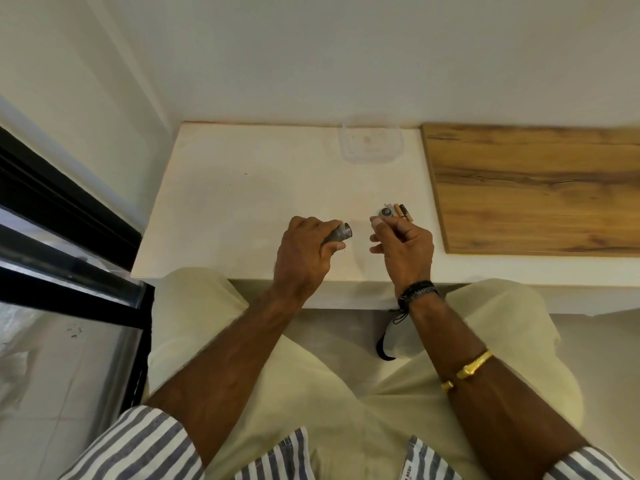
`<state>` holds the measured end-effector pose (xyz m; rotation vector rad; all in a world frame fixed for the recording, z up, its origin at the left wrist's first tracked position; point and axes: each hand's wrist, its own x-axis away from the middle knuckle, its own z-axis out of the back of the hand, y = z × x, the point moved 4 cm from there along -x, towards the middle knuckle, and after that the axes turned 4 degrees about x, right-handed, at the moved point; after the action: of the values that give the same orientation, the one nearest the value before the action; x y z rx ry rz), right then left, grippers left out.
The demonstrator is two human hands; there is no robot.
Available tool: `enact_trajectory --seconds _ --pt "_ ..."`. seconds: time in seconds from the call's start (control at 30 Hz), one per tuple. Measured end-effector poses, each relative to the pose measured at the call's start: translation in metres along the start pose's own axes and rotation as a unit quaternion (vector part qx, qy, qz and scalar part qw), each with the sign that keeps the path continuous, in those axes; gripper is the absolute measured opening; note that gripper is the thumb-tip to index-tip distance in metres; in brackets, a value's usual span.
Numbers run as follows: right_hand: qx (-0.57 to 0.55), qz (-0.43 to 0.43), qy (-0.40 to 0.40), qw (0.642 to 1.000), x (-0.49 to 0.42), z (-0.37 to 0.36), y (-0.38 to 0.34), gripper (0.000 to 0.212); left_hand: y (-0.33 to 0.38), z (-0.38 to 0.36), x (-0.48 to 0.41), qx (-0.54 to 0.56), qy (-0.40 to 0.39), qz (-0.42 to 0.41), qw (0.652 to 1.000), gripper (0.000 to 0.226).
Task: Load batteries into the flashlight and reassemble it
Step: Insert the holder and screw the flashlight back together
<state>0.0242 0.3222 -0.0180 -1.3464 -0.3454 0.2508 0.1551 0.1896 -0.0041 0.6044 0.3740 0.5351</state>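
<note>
My left hand [304, 251] is shut on the grey metal flashlight body [341, 233], holding it just above the white table [242, 202] with its open end pointing right. A round dark flashlight cap [385, 212] lies on the table to the right. Beside the cap lie a few small batteries [403, 212], copper and black. My right hand [405, 244] sits right at the cap and batteries, thumb tip touching the cap's near edge and fingers curled. The fingers cover the batteries' near ends, so a grip on them cannot be made out.
A clear plastic container [372, 143] stands at the back of the table near the wall. A wooden board [536, 188] lies on the right. A black-framed glass door [69, 258] is at the left. My knees are below the table edge.
</note>
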Motion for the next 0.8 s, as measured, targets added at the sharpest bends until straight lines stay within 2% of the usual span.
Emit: enact_trajectory --seconds 0.13,0.27,0.4,0.53,0.67,0.8 --pt "0.048 -0.030 0.056 0.997 -0.023 0.013 0.015 0.015 -0.003 0.000 -0.003 0.009 -0.001 0.005 1.000 0.031" --pt "0.140 0.003 0.056 0.989 -0.046 0.015 0.020 0.020 -0.007 -0.001 -0.004 0.014 0.001 0.009 1.000 0.029" --pt "0.306 0.066 0.032 0.949 -0.060 0.007 0.020 0.031 -0.010 -0.001 -0.004 0.014 0.006 0.004 1.000 0.027" --pt "0.388 0.064 0.009 0.919 -0.066 -0.001 0.024 0.034 -0.011 -0.001 -0.004 0.019 0.012 0.001 1.000 0.024" --pt "0.432 0.067 -0.009 0.899 -0.065 -0.008 0.026 0.032 -0.013 -0.002 -0.006 0.018 0.008 0.004 1.000 0.025" --pt "0.429 0.070 -0.016 0.900 -0.062 -0.011 0.024 0.027 -0.013 -0.003 -0.007 0.017 0.002 0.000 1.000 0.026"
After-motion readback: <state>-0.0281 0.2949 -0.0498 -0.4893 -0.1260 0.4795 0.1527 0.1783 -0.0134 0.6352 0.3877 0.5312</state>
